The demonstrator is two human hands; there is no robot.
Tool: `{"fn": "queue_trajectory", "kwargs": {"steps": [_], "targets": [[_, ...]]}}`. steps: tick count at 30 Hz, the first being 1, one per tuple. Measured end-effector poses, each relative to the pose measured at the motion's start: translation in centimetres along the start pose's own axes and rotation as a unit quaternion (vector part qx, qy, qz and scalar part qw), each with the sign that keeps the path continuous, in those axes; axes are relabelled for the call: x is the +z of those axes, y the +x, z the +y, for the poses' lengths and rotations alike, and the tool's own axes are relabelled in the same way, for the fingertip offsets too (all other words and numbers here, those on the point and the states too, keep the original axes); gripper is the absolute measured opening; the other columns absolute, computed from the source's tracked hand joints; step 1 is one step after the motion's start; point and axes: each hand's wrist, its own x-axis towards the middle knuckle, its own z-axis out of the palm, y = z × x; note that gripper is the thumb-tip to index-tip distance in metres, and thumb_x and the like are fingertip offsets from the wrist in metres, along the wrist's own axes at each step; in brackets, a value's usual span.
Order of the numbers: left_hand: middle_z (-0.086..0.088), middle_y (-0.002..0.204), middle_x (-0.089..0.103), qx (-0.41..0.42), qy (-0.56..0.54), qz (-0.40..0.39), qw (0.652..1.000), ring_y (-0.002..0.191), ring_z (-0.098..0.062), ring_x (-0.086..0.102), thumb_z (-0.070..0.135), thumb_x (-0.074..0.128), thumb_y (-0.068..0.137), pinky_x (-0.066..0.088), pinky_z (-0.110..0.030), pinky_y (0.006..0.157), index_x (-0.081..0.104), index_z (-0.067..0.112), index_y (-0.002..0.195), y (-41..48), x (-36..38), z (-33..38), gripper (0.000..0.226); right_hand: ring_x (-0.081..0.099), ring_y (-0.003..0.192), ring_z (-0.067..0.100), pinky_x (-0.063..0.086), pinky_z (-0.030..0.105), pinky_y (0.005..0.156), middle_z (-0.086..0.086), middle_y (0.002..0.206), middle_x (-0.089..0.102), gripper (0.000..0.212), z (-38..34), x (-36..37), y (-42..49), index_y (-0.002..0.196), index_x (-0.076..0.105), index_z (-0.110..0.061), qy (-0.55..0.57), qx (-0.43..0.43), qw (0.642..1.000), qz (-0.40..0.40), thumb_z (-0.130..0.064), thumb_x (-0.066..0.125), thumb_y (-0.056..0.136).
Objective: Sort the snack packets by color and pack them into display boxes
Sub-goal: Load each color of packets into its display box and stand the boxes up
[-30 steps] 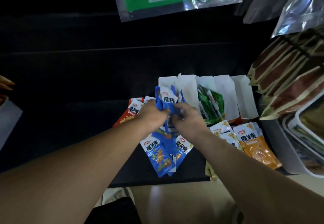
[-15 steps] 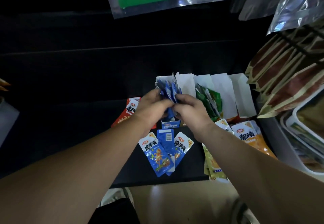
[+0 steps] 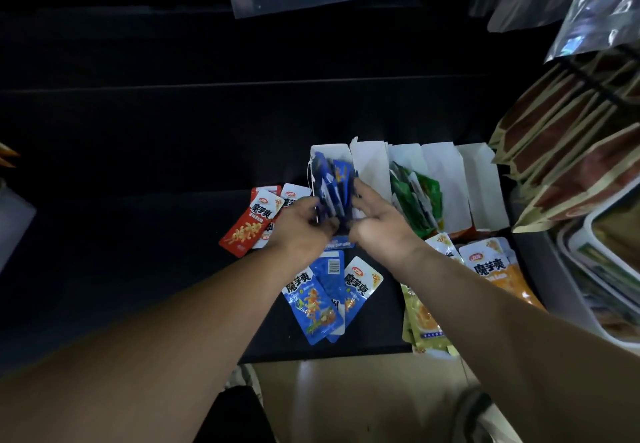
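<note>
**Now seating the blue bundle in its box**

Only a second ago, held up clear of the table at mid-frame, fanned and being squared between both hands; half a second later, carried up the frame to the mouth of the white box. Now pushing the blue bundle [image 3: 334,186] down inside the leftmost display box [image 3: 329,151], just above centre frame, with the packet tops standing upright above the near wall.

Clasping from both sides: left hand [image 3: 301,224] with fingers curled in round the bundle's lower left edge, right hand [image 3: 381,226] with fingers reaching up along the right face and thumb tucked in below. Cannot tell the exact fingertip contact through the motion blur.

Judging from this, nearly done with one load of blue, though not yet let go. Still to collect: loose blue packets [image 3: 322,300] lying flat at lower centre, well short of the box. Already boxed just to the right: green packets [image 3: 419,200]. Still lying out on the dark table [image 3: 138,234]: red packets [image 3: 249,224] left of the hands, orange packets [image 3: 495,269] and yellow packets [image 3: 422,318] at lower right, in front of the remaining white boxes.
</note>
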Motion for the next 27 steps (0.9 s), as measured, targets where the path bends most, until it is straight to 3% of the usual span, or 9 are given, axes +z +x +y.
{"fn": "queue_trajectory", "kwargs": {"steps": [3, 6, 8, 11, 13, 16, 22, 25, 27], "targets": [[0.009, 0.084, 0.072, -0.004, 0.116, 0.048, 0.992, 0.077, -0.005, 0.066, 0.029, 0.068, 0.097, 0.049, -0.021, 0.065, 0.068, 0.025, 0.093, 0.0, -0.8, -1.2, 0.005, 0.064, 0.094, 0.020, 0.052, 0.032, 0.078, -0.011, 0.115, 0.060, 0.047, -0.4, -0.6, -1.3, 0.134, 0.060, -0.035, -0.323, -0.064, 0.943, 0.054, -0.023, 0.060, 0.088], [0.008, 0.099, 0.073, -0.030, 0.171, 0.027, 0.985, 0.093, -0.013, 0.068, 0.048, 0.067, 0.095, 0.059, -0.036, 0.084, 0.070, 0.026, 0.107, -1.3, -1.3, -2.7, 0.025, 0.064, 0.093, 0.025, 0.051, 0.032, 0.073, -0.003, 0.114, 0.061, 0.021, 0.2, -0.6, -2.8, 0.113, 0.063, -0.027, -0.500, -0.072, 0.860, 0.070, -0.039, 0.054, 0.099], [0.004, 0.103, 0.072, -0.034, 0.225, -0.017, 0.974, 0.092, -0.015, 0.068, 0.048, 0.061, 0.098, 0.060, -0.041, 0.085, 0.067, 0.027, 0.110, -2.3, -1.4, -3.7, 0.026, 0.062, 0.090, 0.025, 0.052, 0.033, 0.074, -0.001, 0.108, 0.066, 0.020, 1.2, -0.4, -3.3, 0.106, 0.062, -0.026, -0.507, -0.018, 0.862, 0.018, -0.042, 0.051, 0.100], [-0.003, 0.128, 0.066, -0.084, 0.400, -0.101, 0.907, 0.107, -0.023, 0.066, 0.050, 0.051, 0.099, 0.057, -0.038, 0.089, 0.054, 0.034, 0.133, -3.4, -0.8, -5.8, 0.037, 0.060, 0.097, 0.024, 0.053, 0.035, 0.083, 0.002, 0.117, 0.067, 0.022, 3.4, 0.3, -3.7, 0.116, 0.064, -0.027, -0.421, 0.070, 0.903, -0.046, -0.035, 0.055, 0.098], [-0.012, 0.156, 0.043, -0.140, 0.466, -0.156, 0.859, 0.135, -0.033, 0.049, 0.055, 0.043, 0.100, 0.047, -0.043, 0.106, 0.026, 0.038, 0.157, -4.0, 0.3, -7.7, 0.062, 0.056, 0.096, 0.024, 0.050, 0.034, 0.083, 0.006, 0.120, 0.066, 0.026, 5.1, 0.9, -4.1, 0.122, 0.062, -0.023, -0.381, 0.113, 0.916, -0.061, -0.032, 0.055, 0.098], [-0.029, 0.165, 0.008, -0.149, 0.514, -0.173, 0.827, 0.151, -0.045, 0.016, 0.059, 0.040, 0.101, 0.030, -0.053, 0.116, 0.003, 0.034, 0.161, -5.5, 2.0, -9.1, 0.074, 0.055, 0.095, 0.025, 0.049, 0.033, 0.084, 0.008, 0.122, 0.065, 0.028, 7.2, 1.4, -4.7, 0.126, 0.057, -0.021, -0.383, 0.137, 0.910, -0.084, -0.031, 0.052, 0.100], [0.005, 0.171, -0.011, -0.005, 0.474, -0.225, 0.851, 0.159, -0.030, -0.002, 0.046, 0.036, 0.102, 0.026, -0.048, 0.124, 0.003, 0.034, 0.162, -6.4, 3.6, -10.1, 0.070, 0.060, 0.108, 0.029, 0.048, 0.033, 0.085, 0.009, 0.125, 0.064, 0.039, 7.6, 1.3, -5.0, 0.142, 0.047, -0.030, -0.425, 0.110, 0.894, -0.083, -0.031, 0.048, 0.103], [0.008, 0.164, 0.022, -0.004, 0.424, -0.137, 0.895, 0.146, -0.022, 0.033, 0.036, 0.054, 0.099, 0.046, -0.043, 0.108, 0.031, 0.034, 0.156, -5.8, 3.2, -9.6, 0.061, 0.057, 0.097, 0.025, 0.049, 0.033, 0.082, 0.005, 0.119, 0.064, 0.034, 8.2, 1.4, -4.6, 0.138, 0.050, -0.030, -0.416, 0.096, 0.901, -0.072, -0.037, 0.044, 0.105], [-0.002, 0.143, 0.043, -0.073, 0.404, -0.039, 0.911, 0.127, -0.027, 0.049, 0.040, 0.060, 0.096, 0.052, -0.043, 0.096, 0.043, 0.026, 0.146, -5.6, 3.1, -9.4, 0.054, 0.059, 0.108, 0.026, 0.051, 0.035, 0.089, 0.004, 0.129, 0.060, 0.036, 8.6, 1.5, -4.7, 0.138, 0.051, -0.029, -0.422, 0.091, 0.899, -0.074, -0.040, 0.047, 0.104]]}}
